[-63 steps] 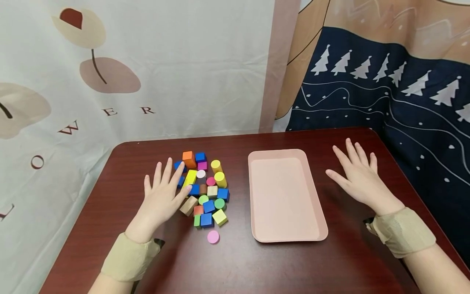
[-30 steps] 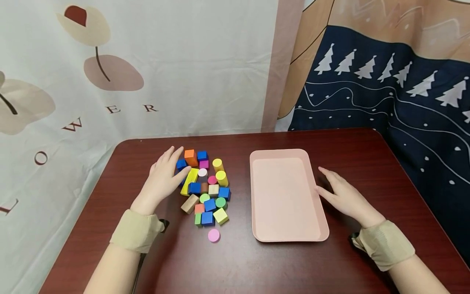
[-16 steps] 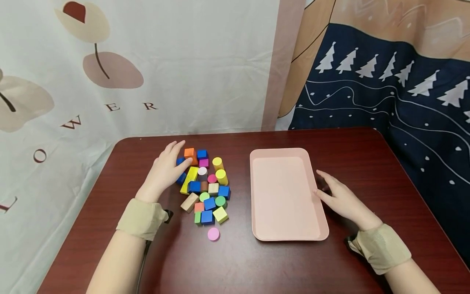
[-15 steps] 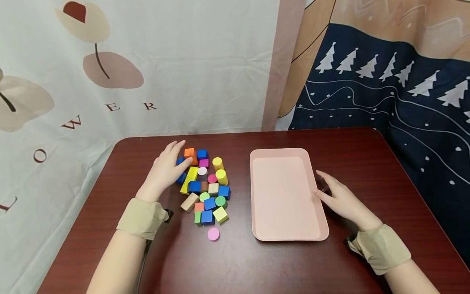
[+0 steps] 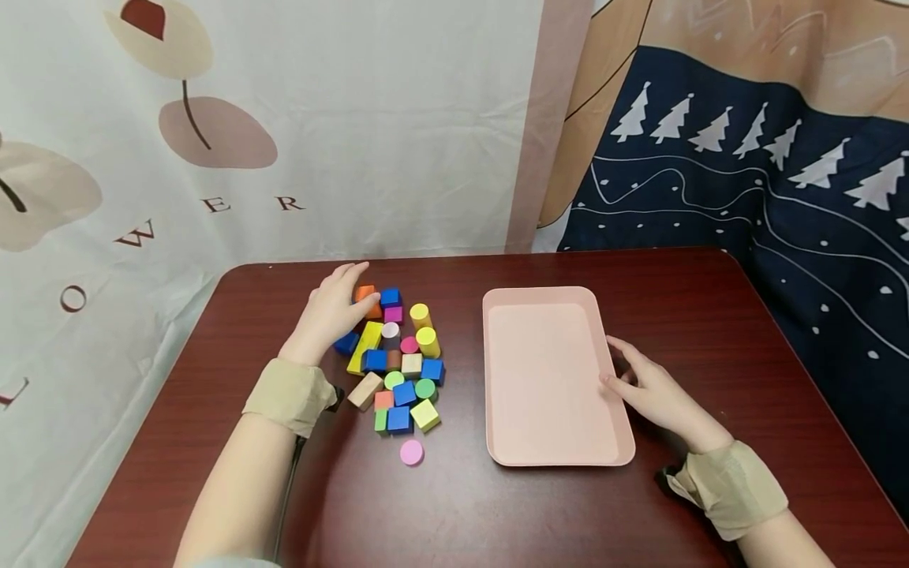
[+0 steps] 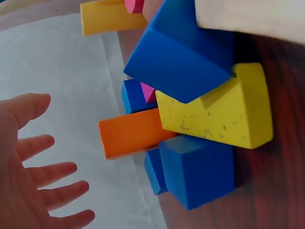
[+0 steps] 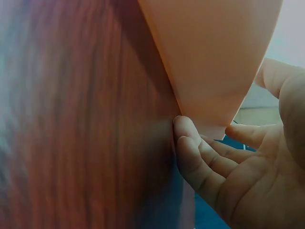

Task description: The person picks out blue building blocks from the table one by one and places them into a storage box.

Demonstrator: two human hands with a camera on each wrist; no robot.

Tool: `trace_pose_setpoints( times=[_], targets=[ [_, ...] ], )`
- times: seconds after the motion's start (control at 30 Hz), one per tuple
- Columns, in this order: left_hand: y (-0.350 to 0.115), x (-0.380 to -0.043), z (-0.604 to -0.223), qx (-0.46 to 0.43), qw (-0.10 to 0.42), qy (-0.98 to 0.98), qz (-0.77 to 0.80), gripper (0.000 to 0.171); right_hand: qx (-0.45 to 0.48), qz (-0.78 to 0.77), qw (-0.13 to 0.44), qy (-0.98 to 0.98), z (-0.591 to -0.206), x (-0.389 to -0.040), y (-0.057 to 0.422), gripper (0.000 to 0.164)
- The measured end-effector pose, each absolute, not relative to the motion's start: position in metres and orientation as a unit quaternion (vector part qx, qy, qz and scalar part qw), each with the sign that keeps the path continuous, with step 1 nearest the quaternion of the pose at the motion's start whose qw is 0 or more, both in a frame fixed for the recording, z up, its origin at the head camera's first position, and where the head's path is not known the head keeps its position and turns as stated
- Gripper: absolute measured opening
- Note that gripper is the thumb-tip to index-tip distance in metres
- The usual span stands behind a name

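My left hand (image 5: 330, 312) hovers at the far left of a cluster of colored blocks, nearest an orange block (image 5: 364, 292). In the left wrist view the left hand (image 6: 43, 176) has spread fingers and holds nothing. The orange block (image 6: 133, 133) lies apart from its fingertips, beside a yellow block (image 6: 209, 114) and blue ones. My right hand (image 5: 656, 394) grips the right edge of a pink tray (image 5: 554, 379). The right wrist view shows the thumb over the rim of the tray (image 7: 209, 62), with the right hand's (image 7: 252, 167) fingers against its outer side.
Several cubes and cylinders lie close together left of the tray, including two yellow cylinders (image 5: 428, 342) and a tan block (image 5: 365, 390). A pink disc (image 5: 412, 453) sits at the near end. Behind the dark red table (image 5: 454, 513) hangs a pale cloth (image 5: 398, 158).
My left hand has moved forward and right over the far end of the blocks. My right hand has come left from the table's right side and taken hold of the tray's edge.
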State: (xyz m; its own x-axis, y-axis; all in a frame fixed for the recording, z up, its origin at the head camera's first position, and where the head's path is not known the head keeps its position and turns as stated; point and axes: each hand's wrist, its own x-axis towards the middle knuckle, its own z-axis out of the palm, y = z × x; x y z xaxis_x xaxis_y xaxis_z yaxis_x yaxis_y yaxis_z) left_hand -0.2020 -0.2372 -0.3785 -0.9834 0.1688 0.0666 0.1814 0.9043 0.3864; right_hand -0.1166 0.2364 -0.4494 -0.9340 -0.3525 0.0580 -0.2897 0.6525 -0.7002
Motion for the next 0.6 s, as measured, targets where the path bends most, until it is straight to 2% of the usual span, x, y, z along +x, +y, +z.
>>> trace_pose_setpoints(
  times=[0.13,0.6],
  targets=[
    [-0.231,-0.212,-0.381,-0.100,0.018,-0.975,-0.195,0.059,-0.181,-0.396,0.037,0.900,-0.451,-0.116,0.237,0.059],
    [-0.218,-0.232,-0.389,-0.132,-0.028,-0.982,-0.134,0.051,-0.167,-0.515,0.043,0.840,-0.465,-0.115,0.238,0.058]
  ],
)
